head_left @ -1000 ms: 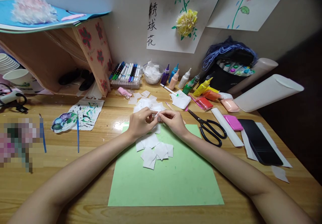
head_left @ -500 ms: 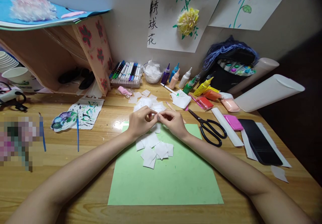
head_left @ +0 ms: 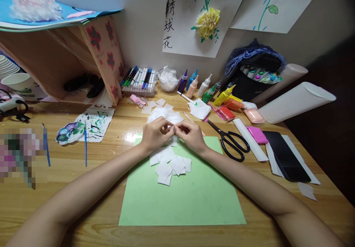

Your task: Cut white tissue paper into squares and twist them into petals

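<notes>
My left hand (head_left: pixel 155 133) and my right hand (head_left: pixel 191 134) meet fingertip to fingertip above the far edge of a green sheet of paper (head_left: pixel 180 206). Both are closed in a pinch; what lies between the fingertips is too small and covered to make out. Just beyond the fingers is a heap of white paper squares (head_left: pixel 159 114), partly hidden by my hands. Nearer to me, several white paper squares (head_left: pixel 164 171) lie loosely overlapped on the green sheet.
Black-handled scissors (head_left: pixel 231 141), a white strip (head_left: pixel 251 139) and a phone (head_left: pixel 287 156) lie on the right. Paint bottles (head_left: pixel 205 86), a bowl of white scraps (head_left: pixel 168 80) and markers (head_left: pixel 140 80) stand at the back. Paintbrushes (head_left: pixel 85 147) and a palette (head_left: pixel 69 133) are left.
My hands stay pinched together in nearly the same spot, with only a very slight shift of the fingers. The paper squares have not moved.
</notes>
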The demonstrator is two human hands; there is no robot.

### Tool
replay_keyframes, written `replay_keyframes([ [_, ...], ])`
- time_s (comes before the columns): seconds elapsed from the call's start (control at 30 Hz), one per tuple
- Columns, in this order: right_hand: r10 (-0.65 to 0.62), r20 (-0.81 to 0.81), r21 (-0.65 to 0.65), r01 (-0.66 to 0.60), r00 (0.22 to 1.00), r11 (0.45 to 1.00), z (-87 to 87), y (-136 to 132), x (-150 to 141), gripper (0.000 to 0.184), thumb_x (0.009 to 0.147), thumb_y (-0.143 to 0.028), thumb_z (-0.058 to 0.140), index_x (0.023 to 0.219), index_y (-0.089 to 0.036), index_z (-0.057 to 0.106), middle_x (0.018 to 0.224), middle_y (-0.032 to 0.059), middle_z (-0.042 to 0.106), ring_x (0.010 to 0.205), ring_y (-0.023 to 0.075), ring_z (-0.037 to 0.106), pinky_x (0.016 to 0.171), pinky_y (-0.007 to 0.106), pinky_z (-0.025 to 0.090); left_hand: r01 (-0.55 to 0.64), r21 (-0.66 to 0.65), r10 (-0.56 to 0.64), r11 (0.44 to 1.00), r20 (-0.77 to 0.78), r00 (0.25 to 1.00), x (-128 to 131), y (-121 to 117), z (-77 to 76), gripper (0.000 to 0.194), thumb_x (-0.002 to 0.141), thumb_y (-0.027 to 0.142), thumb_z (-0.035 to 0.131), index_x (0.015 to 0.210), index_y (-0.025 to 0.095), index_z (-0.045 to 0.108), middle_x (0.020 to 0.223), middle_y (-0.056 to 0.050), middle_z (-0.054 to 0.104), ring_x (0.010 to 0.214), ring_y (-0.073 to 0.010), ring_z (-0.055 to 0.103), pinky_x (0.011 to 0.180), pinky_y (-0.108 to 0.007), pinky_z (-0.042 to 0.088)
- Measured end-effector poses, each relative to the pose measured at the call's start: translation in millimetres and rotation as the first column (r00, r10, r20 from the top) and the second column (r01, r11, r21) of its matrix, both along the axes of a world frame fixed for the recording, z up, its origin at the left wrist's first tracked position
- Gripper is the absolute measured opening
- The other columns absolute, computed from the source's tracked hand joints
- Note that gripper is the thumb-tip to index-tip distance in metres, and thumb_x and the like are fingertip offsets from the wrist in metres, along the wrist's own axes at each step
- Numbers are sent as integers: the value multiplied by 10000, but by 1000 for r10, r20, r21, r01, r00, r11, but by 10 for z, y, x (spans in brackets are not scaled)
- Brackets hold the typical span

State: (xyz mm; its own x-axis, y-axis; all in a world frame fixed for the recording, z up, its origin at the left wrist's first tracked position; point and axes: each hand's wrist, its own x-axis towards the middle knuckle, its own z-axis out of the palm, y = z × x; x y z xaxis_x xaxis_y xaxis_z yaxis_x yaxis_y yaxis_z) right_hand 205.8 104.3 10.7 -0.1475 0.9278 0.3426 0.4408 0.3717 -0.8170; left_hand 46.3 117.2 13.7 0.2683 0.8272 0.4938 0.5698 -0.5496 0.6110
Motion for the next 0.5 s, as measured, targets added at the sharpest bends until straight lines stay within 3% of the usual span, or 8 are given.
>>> replay_keyframes([
  [0.2,1,13,8,-1,1000,1000,6,-1,-4,126,803,-201,576,726,-164,668,600,-3,535,584,119,443,539,240,357,-18,37,18,999,3,1000,2,13,-24,122,757,247,605,677,159,631,578,24,529,516,-69,454,493,-205,308],
  [0.5,-21,-130,-98,8,991,995,-28,24,1,134,780,-265,605,737,-150,661,669,21,591,573,111,455,522,241,363,13,33,-15,999,45,999,-7,24,-21,144,768,267,614,680,153,632,569,25,523,499,-63,436,487,-197,313],
])
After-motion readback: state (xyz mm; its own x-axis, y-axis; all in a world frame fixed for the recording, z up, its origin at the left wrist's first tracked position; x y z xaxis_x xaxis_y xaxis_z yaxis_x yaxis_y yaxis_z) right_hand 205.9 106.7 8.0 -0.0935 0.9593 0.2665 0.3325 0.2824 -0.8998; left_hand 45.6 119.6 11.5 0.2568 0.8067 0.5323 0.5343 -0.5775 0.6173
